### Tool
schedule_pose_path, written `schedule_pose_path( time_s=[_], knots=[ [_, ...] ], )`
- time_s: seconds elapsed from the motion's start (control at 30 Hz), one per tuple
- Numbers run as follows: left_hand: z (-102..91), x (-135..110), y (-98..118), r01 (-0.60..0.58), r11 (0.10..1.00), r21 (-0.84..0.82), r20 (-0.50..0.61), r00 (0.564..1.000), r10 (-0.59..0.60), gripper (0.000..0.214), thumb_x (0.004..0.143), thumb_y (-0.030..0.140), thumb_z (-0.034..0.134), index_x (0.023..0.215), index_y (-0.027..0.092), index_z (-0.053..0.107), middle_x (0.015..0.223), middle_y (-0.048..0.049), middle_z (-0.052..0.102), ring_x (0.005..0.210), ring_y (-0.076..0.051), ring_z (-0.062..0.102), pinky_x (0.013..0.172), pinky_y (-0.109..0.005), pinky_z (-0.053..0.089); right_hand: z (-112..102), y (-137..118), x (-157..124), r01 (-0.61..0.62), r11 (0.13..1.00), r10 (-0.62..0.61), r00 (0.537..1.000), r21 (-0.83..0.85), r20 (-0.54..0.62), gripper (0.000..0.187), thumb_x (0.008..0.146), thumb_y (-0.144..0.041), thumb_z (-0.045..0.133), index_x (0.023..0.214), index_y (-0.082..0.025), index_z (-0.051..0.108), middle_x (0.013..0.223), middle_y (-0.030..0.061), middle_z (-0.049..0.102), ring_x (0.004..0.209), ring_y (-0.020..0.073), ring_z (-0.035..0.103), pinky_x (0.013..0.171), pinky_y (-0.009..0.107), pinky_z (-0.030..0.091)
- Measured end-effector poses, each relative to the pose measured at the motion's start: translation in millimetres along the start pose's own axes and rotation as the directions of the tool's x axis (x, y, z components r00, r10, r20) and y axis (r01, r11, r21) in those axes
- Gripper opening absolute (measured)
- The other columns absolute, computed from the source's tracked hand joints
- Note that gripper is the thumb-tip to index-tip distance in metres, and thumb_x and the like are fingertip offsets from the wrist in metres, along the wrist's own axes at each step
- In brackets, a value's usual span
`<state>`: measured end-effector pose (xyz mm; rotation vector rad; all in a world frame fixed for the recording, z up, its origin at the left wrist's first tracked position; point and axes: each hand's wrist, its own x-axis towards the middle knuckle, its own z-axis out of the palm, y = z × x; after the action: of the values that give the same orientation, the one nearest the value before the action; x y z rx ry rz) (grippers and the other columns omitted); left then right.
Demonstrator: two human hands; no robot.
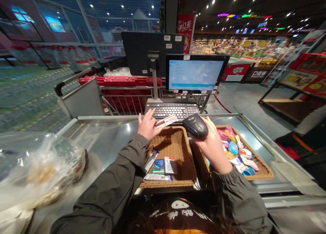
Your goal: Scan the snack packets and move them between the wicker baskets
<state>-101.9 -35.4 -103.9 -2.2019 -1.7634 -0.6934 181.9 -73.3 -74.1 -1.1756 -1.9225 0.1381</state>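
Note:
My right hand (212, 144) is wrapped round a black barcode scanner (195, 126), its head turned to the left. A slim, flat packet (166, 122) with white and orange-brown print is pinched in my left hand (148, 125), beside the keyboard's front edge. The packet lies just left of the scanner, apart from it. Below both hands stands a wicker basket (187, 159) with several small flat packs (160, 164) in its lower left part. The keyboard (173, 109) is just beyond my left fingers.
A second wicker basket (265, 173) at the right holds many colourful small goods. A lit monitor (195, 74) and a dark screen's back (152, 54) rise behind the keyboard. Clear plastic bags (38, 166) lie at the left on the metal counter (95, 139). Carts stand beyond.

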Motion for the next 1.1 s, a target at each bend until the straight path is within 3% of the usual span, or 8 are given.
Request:
schedule_pose_path(
  time_s=[0.17,0.4,0.67,0.87,0.93,1.1],
  knots=[
    [16.2,-30,-4,-0.037,0.998,0.048,0.158,0.987,0.029,0.017,0.075,0.033,0.071,0.081,0.017,0.068,0.155,-0.0151,0.039,0.144,-0.036,0.034,0.116,-0.067,0.015,10,3,1,0.048,0.999,-0.048,0.999,-0.010,0.012,0.052,0.081,-0.032,0.065,0.131,-0.020,0.057,0.136,0.0138,0.058,0.134,0.0354,0.047,0.114,0.063,0.032],
    [42.4,-61,0,-0.137,0.980,0.143,0.432,0.900,0.062,0.036,0.074,0.039,0.069,0.099,0.014,0.075,0.152,-0.0172,0.043,0.144,-0.038,0.030,0.118,-0.065,0.016,20,2,-2,0.059,0.998,-0.059,0.998,0.022,0.025,0.044,0.080,-0.028,0.065,0.123,-0.021,0.061,0.130,0.0132,0.061,0.130,0.0345,0.051,0.115,0.063,0.033],
    [71.5,-72,-1,-0.178,0.964,0.196,0.577,0.816,0.033,0.043,0.075,0.043,0.067,0.106,0.015,0.075,0.153,-0.0186,0.041,0.146,-0.039,0.025,0.118,-0.062,0.012,19,2,-4,0.006,1.000,-0.007,1.000,0.030,0.029,0.049,0.078,-0.028,0.066,0.126,-0.019,0.060,0.133,0.0136,0.060,0.133,0.0349,0.048,0.114,0.061,0.034],
    [90.7,-82,-3,-0.125,0.991,0.052,0.749,0.661,0.044,0.049,0.076,0.058,0.067,0.101,0.016,0.076,0.148,-0.0209,0.047,0.144,-0.039,0.031,0.115,-0.066,0.011,6,2,-11,-0.055,0.998,0.055,0.998,0.022,-0.003,0.054,0.079,-0.031,0.067,0.131,-0.019,0.056,0.134,0.0138,0.059,0.134,0.0340,0.047,0.116,0.059,0.032],
    [90.3,-81,-3,-0.128,0.992,0.017,0.736,0.673,0.074,0.047,0.079,0.058,0.064,0.100,0.018,0.075,0.148,-0.0197,0.048,0.144,-0.038,0.033,0.114,-0.067,0.014,-4,3,-15,-0.102,0.995,0.103,0.994,0.022,-0.031,0.057,0.079,-0.035,0.068,0.133,-0.018,0.054,0.137,0.0149,0.058,0.136,0.0343,0.046,0.115,0.059,0.033],
    [74.0,-54,14,-0.215,0.969,-0.123,0.550,0.798,0.247,0.039,0.084,0.053,0.063,0.102,0.021,0.073,0.150,-0.0145,0.047,0.143,-0.034,0.036,0.116,-0.064,0.018,-47,16,-27,-0.218,0.975,0.210,0.962,-0.028,-0.176,0.054,0.079,-0.043,0.068,0.125,-0.017,0.061,0.128,0.0154,0.064,0.125,0.0333,0.056,0.109,0.057,0.041]
  ],
)
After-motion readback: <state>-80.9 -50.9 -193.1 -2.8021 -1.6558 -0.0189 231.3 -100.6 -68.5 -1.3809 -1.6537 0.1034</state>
